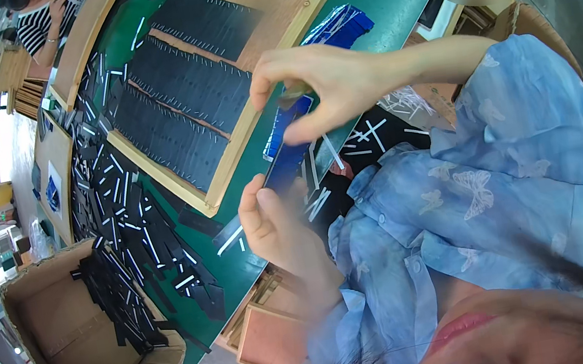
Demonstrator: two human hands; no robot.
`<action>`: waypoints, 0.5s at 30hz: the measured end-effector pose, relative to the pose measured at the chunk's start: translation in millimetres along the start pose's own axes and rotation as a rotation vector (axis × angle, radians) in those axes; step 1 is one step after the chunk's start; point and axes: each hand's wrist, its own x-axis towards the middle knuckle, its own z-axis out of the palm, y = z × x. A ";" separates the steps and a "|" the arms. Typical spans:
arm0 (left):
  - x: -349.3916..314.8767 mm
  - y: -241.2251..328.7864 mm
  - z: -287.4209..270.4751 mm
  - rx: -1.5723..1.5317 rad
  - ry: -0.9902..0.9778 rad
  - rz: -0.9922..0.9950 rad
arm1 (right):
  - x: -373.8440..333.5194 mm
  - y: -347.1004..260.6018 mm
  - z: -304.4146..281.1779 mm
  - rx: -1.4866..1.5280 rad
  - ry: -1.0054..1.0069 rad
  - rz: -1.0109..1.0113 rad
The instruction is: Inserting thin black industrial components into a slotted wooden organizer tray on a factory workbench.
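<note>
Readable text, labels, numbers or signs: none found in the head view.

room over green table [396, 1] right of wooden tray [308, 4]; black strips [138, 242] crowd left
</note>
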 end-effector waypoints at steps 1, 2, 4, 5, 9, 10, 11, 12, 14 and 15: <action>-2.4 -0.9 2.3 0.047 0.011 0.019 | 0.0 -4.6 5.8 -0.067 0.028 -0.025; -3.0 -2.9 5.2 0.046 0.009 0.018 | -0.2 -2.9 5.1 -0.069 0.029 -0.022; 0.1 -7.2 7.7 0.034 0.070 0.146 | 2.4 6.3 2.5 -0.218 0.017 -0.014; 0.7 -7.6 1.3 0.002 0.049 0.103 | -1.2 14.2 -2.1 -0.178 0.023 -0.003; 8.9 -10.1 -4.8 -0.077 -0.028 0.033 | -6.3 19.2 -9.2 0.056 -0.081 0.064; 11.0 -10.6 -5.4 -0.072 -0.035 0.045 | -6.2 17.6 -10.5 0.056 -0.081 0.066; 13.2 -11.5 -5.6 -0.068 -0.043 0.058 | -6.0 15.9 -12.5 0.093 -0.107 0.073; 18.2 -17.8 -8.1 -0.068 -0.039 0.060 | -3.7 13.5 -12.8 0.132 -0.137 0.075; 30.2 -34.0 -11.1 0.222 0.204 0.347 | -1.6 7.1 -15.7 0.159 -0.159 0.092; 30.5 -29.0 -14.9 0.318 0.137 0.269 | -3.2 5.5 -17.8 0.185 -0.174 0.113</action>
